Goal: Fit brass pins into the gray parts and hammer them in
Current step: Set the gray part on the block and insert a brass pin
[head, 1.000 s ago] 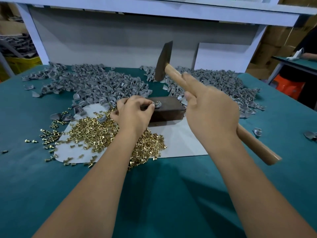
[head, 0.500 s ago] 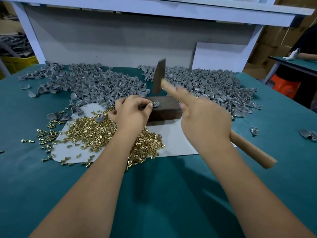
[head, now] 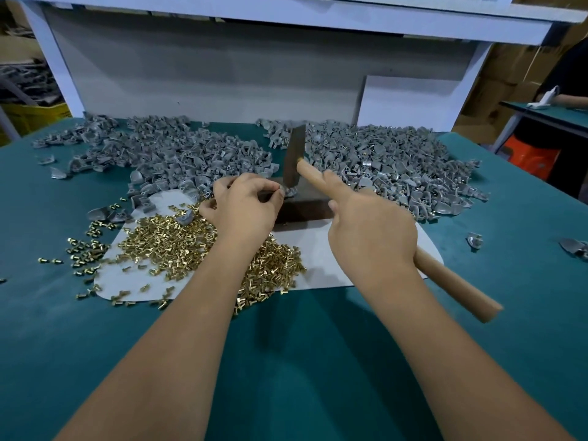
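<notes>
Left hand [head: 245, 211] fingers [head: 280, 194] pinch gray part [head: 291, 191] on block [head: 305, 202] | right hand [head: 369, 237] clenched round hammer [head: 294, 160] handle, head on part

Right hand [head: 370, 230] gripping wooden hammer [head: 294, 160] handle, forefinger laid along it, head down on small gray part [head: 291, 191] atop dark block [head: 305, 203]. Left hand [head: 243, 210] pinching that part at block's edge. Brass pins [head: 191, 246] heaped on white sheet [head: 321, 259]; gray parts [head: 381, 160] piled across green bench [head: 286, 361].
</notes>
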Available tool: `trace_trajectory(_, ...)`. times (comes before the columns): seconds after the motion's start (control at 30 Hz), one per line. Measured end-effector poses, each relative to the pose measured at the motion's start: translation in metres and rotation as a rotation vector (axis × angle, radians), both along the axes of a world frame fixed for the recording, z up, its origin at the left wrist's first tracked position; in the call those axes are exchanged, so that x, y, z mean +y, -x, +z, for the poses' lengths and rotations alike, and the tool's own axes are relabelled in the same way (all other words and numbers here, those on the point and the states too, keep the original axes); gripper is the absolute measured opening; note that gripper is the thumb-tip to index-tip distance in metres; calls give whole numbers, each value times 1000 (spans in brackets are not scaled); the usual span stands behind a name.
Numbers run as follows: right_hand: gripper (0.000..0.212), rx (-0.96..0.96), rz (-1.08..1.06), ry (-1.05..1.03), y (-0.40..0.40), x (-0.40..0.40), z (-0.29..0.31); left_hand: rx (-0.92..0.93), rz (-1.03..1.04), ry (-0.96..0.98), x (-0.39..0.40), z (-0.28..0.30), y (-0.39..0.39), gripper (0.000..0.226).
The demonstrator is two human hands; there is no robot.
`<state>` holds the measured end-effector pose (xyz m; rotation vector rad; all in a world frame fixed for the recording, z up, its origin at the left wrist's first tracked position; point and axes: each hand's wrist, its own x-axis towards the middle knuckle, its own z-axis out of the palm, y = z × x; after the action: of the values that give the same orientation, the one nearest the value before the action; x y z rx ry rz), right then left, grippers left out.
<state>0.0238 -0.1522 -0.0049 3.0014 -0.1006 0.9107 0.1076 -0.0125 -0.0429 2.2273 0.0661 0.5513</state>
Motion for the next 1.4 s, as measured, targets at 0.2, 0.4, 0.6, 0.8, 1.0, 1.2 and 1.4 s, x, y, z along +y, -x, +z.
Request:
trace_trajectory(0.2, 57, -14, -12, 9, 1, 2, 0, -15, -3, 0, 0, -1, 1, 20)
trace_trajectory(0.4, 55, -157, -1, -136, 4, -2, 4, -63, 26, -10, -1, -4, 0, 11)
trace_trajectory(0.6, 54, 16, 16, -68, 5, -2, 4, -40, 22, 13, -1, -4, -3, 11)
trace_trajectory(0.8, 46, -274, 35, -169, 4, -7, 16, -57, -11, -8, 1, -7, -3, 10)
trace_trajectory(1.0, 51, 33, 59, -26, 1, -5, 9, -35, 18, 12, -2, -2, -1, 19)
trace_trajectory(1.2, 42, -144, 28, -258, -15, -15, 17, 23, -10, -21, 0, 4, 2, 13)
trace_trajectory(1.4, 20, -18, -126, -296, -18, -38, -6, 117, -169, 178, 8, 12, 9, 21)
